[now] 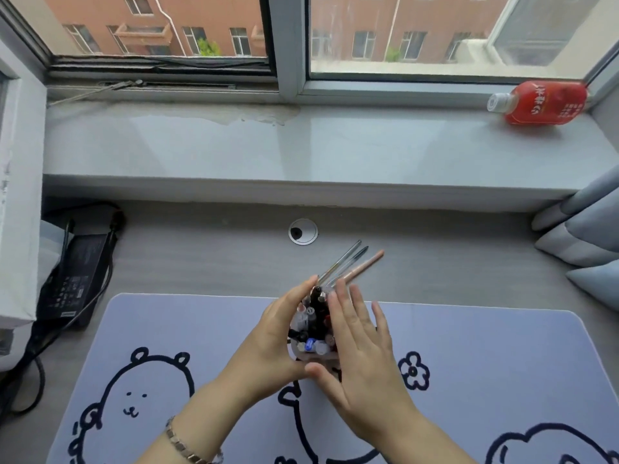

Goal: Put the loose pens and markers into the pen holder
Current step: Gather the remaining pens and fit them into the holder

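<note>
- Currently the pen holder (313,343) stands on the near-centre of the desk mat (469,363), packed with pens and markers whose caps point up toward the camera.
- Left hand (279,339) cups the holder's left side, fingers curved along it, thumb wrapped round the near edge; contact looks firm.
- Right hand (361,349) sits against the holder's right side, fingers spread and extended toward the far edge of the mat, thumb meeting the left thumb at the near side.
- Holder thus lies between both palms, largely hidden by them; its rim cannot be made out clearly.
- Three long pens (351,262) project from the far side of the bundle, past the fingertips, slanting far-right over the grey desk (201,256).
- Bracelet (182,445) on left wrist.
- Red bottle (542,102) lies on its side on the windowsill (268,145), far right, well apart from the hands.
</note>
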`<move>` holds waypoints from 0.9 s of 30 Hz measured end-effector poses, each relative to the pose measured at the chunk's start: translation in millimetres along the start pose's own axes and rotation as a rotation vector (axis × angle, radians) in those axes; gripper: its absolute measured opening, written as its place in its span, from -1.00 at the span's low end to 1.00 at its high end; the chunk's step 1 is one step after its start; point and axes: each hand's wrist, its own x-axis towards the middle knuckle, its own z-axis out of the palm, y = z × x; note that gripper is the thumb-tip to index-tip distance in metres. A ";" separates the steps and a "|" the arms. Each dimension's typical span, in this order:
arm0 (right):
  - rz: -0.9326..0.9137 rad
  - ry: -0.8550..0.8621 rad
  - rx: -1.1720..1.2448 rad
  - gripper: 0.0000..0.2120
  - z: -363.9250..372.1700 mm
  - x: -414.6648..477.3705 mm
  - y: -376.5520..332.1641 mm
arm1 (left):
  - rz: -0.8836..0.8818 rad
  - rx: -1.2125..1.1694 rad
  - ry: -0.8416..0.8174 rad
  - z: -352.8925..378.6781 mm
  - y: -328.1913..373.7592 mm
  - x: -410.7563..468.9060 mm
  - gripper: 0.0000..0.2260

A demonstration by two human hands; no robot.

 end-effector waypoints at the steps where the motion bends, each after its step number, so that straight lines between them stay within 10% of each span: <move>1: 0.008 -0.026 -0.016 -0.24 -2.5 1.6 -3.0 | -0.003 -0.001 -0.007 -0.3 0.4 0.1 -0.09; 5: 0.068 -0.269 0.184 -0.15 -27.9 19.3 -10.9 | -0.002 -0.029 -0.018 -2.1 2.4 1.0 -0.12; 8: 0.180 -0.022 0.517 -0.45 -40.1 37.0 16.6 | -0.006 -0.031 -0.029 -3.3 5.5 0.5 -0.11; 10: 0.168 0.144 0.258 -0.76 -33.8 54.4 51.6 | -0.002 -0.036 -0.028 -2.6 9.4 -0.7 -0.13; 16: -0.071 -0.315 -0.368 -0.80 8.5 94.3 102.7 | 0.001 0.095 -0.002 -5.5 24.6 -4.2 -0.13; 19: -0.221 -0.256 -0.517 -0.74 11.8 95.2 108.0 | 0.126 0.278 0.116 2.0 31.9 -4.2 -0.09; 24: -0.142 -0.140 -0.325 -0.88 -4.4 71.4 109.8 | 0.263 0.710 0.309 25.8 40.3 10.1 -0.34; 27: -0.011 0.066 -0.038 -0.92 -22.7 42.2 104.8 | 0.303 0.555 0.430 30.8 37.6 14.4 -0.67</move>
